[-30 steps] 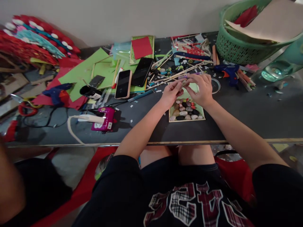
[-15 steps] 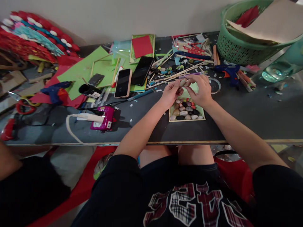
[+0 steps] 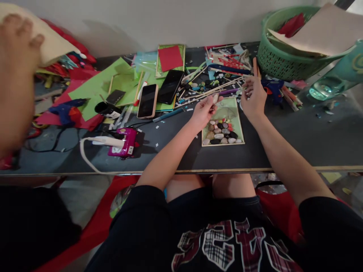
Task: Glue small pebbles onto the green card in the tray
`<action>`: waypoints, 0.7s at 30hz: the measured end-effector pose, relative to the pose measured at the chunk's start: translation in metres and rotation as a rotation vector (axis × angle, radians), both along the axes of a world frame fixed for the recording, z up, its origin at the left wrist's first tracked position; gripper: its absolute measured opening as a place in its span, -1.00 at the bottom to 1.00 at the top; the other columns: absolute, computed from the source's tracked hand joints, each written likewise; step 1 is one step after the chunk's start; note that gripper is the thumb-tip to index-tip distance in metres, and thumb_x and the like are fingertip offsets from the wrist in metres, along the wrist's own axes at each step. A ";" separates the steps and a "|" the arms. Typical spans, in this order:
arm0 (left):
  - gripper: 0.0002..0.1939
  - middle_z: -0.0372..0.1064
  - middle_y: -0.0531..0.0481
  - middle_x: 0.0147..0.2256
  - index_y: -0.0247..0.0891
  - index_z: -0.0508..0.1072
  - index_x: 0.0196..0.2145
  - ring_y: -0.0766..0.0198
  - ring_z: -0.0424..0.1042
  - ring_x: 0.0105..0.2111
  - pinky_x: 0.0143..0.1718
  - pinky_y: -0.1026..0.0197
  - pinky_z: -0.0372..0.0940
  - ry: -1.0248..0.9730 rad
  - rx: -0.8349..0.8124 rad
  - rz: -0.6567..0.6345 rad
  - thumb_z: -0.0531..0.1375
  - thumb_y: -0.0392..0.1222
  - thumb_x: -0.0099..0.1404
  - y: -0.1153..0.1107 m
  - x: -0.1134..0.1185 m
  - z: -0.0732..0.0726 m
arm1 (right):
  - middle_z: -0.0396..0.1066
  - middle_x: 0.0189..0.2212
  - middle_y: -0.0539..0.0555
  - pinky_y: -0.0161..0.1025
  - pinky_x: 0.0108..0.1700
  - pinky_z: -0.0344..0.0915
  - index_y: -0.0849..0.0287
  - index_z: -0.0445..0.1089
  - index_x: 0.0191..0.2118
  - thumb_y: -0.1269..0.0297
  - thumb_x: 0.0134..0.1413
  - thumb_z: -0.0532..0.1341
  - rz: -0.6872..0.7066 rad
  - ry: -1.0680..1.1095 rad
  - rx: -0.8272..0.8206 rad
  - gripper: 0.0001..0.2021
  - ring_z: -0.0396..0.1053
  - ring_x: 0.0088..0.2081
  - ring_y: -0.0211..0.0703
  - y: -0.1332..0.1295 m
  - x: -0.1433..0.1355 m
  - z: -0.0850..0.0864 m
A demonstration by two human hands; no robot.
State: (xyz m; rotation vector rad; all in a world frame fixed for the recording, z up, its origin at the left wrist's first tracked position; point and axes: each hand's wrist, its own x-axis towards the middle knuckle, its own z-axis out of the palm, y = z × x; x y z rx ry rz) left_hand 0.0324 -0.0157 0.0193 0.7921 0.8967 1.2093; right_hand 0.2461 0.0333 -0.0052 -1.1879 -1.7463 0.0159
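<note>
Above the matte table (image 3: 297, 139), left fingers (image 3: 209, 101) pinch a smooth pebble (image 3: 216, 98), right fingers (image 3: 252, 82) curving loosely apart.

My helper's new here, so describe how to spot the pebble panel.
On the dark table, find the left hand holding a stone. By it lies a pale-edged green panel. Unlike the frame under red paper, its near part holds pebbles.
</note>
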 end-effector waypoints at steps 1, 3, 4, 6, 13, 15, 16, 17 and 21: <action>-0.75 0.63 -0.03 -0.17 -0.23 0.60 -0.21 0.52 0.31 -0.51 -0.45 0.36 0.24 -0.009 0.008 0.002 0.22 -0.04 0.52 0.000 0.000 0.000 | 0.49 -0.12 0.17 0.06 -0.07 0.52 0.10 0.28 0.08 0.06 0.36 0.11 -0.007 -0.016 0.009 -0.69 0.47 -0.17 -0.04 0.002 0.002 -0.001; -0.73 0.63 -0.04 -0.18 -0.23 0.60 -0.23 0.51 0.34 -0.49 -0.45 0.37 0.24 -0.027 0.021 0.004 0.22 -0.02 0.52 0.000 0.000 -0.001 | 0.50 -0.09 0.19 0.09 -0.06 0.51 0.11 0.27 0.09 0.10 0.31 0.16 0.003 -0.047 0.024 -0.67 0.47 -0.14 -0.02 0.002 0.002 0.000; -0.71 0.63 -0.04 -0.19 -0.24 0.59 -0.25 0.51 0.35 -0.49 -0.46 0.37 0.24 -0.037 0.028 0.002 0.21 0.00 0.52 0.001 0.000 -0.002 | 0.51 -0.08 0.19 0.10 -0.05 0.51 0.11 0.27 0.11 0.12 0.29 0.17 0.023 -0.057 0.026 -0.66 0.47 -0.14 -0.01 0.000 -0.001 0.002; -0.66 0.63 -0.03 -0.21 -0.23 0.59 -0.28 0.50 0.34 -0.50 -0.48 0.37 0.22 -0.050 0.040 -0.004 0.20 0.04 0.52 0.002 0.001 -0.004 | 0.52 -0.08 0.18 0.11 -0.02 0.50 0.09 0.26 0.14 0.14 0.28 0.17 0.090 -0.062 0.016 -0.64 0.48 -0.15 -0.01 -0.009 -0.009 0.007; -0.57 0.58 0.03 -0.32 -0.21 0.57 -0.32 0.49 0.20 -0.57 -0.49 0.35 0.22 -0.003 0.027 0.009 0.15 0.16 0.51 0.002 0.001 -0.004 | 0.52 -0.09 0.16 0.01 -0.04 0.48 0.06 0.45 -0.06 -0.12 0.32 0.14 0.294 0.015 -0.043 -0.63 0.48 -0.04 0.01 -0.034 -0.034 0.027; -0.60 0.51 0.08 -0.40 -0.21 0.54 -0.36 0.49 0.18 -0.57 -0.49 0.35 0.19 0.011 0.032 0.022 0.21 0.15 0.48 0.002 0.002 -0.004 | 0.51 -0.06 0.16 -0.01 -0.04 0.48 0.06 0.48 -0.14 -0.19 0.33 0.12 0.305 0.021 -0.065 -0.58 0.47 0.02 0.01 -0.034 -0.036 0.028; -0.62 0.43 0.11 -0.46 -0.20 0.53 -0.38 0.49 0.16 -0.58 -0.50 0.35 0.16 0.015 0.044 0.030 0.26 0.13 0.44 0.002 0.002 -0.004 | 0.50 -0.05 0.16 -0.01 -0.03 0.48 0.06 0.48 -0.16 -0.21 0.33 0.11 0.314 0.024 -0.067 -0.56 0.47 0.03 0.01 -0.033 -0.037 0.028; -0.66 0.35 0.14 -0.50 -0.19 0.53 -0.38 0.49 0.13 -0.59 -0.50 0.35 0.14 0.017 0.059 0.037 0.31 0.12 0.40 0.002 0.003 -0.005 | 0.49 -0.04 0.16 0.00 -0.01 0.48 0.06 0.49 -0.18 -0.22 0.34 0.10 0.326 0.025 -0.064 -0.55 0.47 0.04 0.00 -0.033 -0.037 0.028; -0.73 0.24 0.18 -0.53 -0.15 0.57 -0.27 0.46 0.19 -0.56 -0.45 0.32 0.14 0.040 0.111 0.048 0.46 0.05 0.25 0.002 0.003 -0.007 | 0.47 -0.01 0.15 0.12 0.17 0.42 0.04 0.49 -0.21 -0.22 0.36 0.09 0.379 0.008 -0.026 -0.54 0.45 0.10 0.02 -0.033 -0.040 0.026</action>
